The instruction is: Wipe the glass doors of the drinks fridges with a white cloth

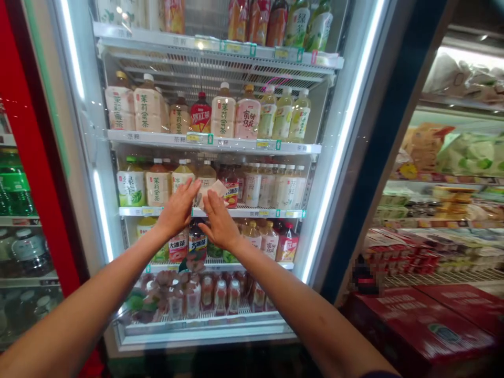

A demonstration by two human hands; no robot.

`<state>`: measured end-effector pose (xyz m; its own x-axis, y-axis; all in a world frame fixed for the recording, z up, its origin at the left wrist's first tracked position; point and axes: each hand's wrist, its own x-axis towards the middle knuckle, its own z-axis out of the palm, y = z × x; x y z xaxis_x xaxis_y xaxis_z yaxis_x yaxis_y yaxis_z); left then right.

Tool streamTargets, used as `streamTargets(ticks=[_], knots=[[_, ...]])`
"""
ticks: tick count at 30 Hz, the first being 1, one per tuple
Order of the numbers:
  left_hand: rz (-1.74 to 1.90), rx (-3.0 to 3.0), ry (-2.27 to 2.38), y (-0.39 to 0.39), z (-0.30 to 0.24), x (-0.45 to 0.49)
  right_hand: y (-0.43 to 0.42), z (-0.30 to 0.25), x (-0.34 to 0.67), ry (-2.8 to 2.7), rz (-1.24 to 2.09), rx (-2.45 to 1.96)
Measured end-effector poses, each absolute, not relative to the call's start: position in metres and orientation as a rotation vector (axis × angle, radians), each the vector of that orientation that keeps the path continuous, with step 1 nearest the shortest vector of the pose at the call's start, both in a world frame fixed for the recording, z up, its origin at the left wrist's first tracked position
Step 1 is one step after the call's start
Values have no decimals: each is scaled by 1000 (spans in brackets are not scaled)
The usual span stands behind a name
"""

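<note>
Both arms reach forward to a glass-fronted drinks fridge [232, 331], whose faint reflections show in the pane. My left hand [180, 203] is raised at the glass with its fingers stretched out and nothing in it. Close beside it on the right, my right hand [220, 220] has its fingers over a pale, folded cloth or tissue [216, 190], held at the pane; its thumb points left. Whether the left fingertips touch the glass I cannot tell. Behind the hands, tea bottles [157, 184] stand on white wire shelves [220, 211].
Bright light strips [346, 136] run down both sides of the fridge. A red-framed cooler [47, 173] with bottles stands at left. At right are open chilled shelves [452, 178] with packaged food and stacked dark red boxes [425, 325]. Something beside the boxes is blurred out.
</note>
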<state>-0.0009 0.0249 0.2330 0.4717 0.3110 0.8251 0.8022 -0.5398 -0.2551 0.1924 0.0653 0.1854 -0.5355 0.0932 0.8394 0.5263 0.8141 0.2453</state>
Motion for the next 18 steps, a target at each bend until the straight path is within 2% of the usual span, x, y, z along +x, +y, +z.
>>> streamTargets(ticks=[5, 9, 15, 18], knots=[[-787, -1911, -1050, -7, 251, -48, 70, 204, 197, -2160, -802, -576], [-700, -1844, -1114, -21, 264, -85, 80, 235, 218, -2241, -946, -456], [-731, -1824, -1146, -15, 276, -109, 79, 243, 203, -2314, -1018, -348], [-689, -1830, -1133, -14, 276, -107, 82, 275, 190, -2379, -1102, -213]])
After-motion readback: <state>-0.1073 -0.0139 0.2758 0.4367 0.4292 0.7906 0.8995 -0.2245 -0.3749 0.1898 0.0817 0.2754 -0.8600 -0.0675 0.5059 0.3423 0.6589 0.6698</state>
